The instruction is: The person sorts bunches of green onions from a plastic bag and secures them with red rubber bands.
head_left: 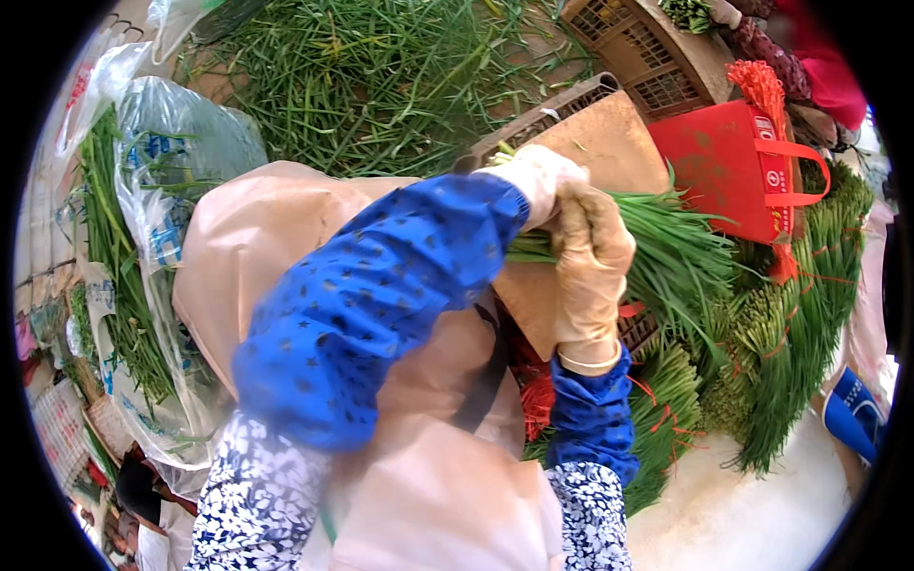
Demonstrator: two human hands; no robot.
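A loose bunch of green garlic chives (pixel 666 243) lies across my hands, its leaves fanning out to the right and its cut ends peeking out on the left. My left hand (pixel 541 181), in a pale glove, is closed around the stalk end. Right against it, my right hand (pixel 592 252), in a stained cream glove, has its fingers curled over the same stalks, knuckles up. Part of the bunch is hidden under the gloves. Beneath the hands is a brown board (pixel 609 143) on a crate-like stand.
Tied chive bundles (pixel 785 352) with red ties are heaped at the right. A red bag (pixel 719 162) with red ties (pixel 759 86) stands beyond my hands. Loose chive leaves (pixel 371 86) litter the ground ahead. Plastic crates (pixel 657 67) stand far right; a clear plastic bag (pixel 190 133) sits left.
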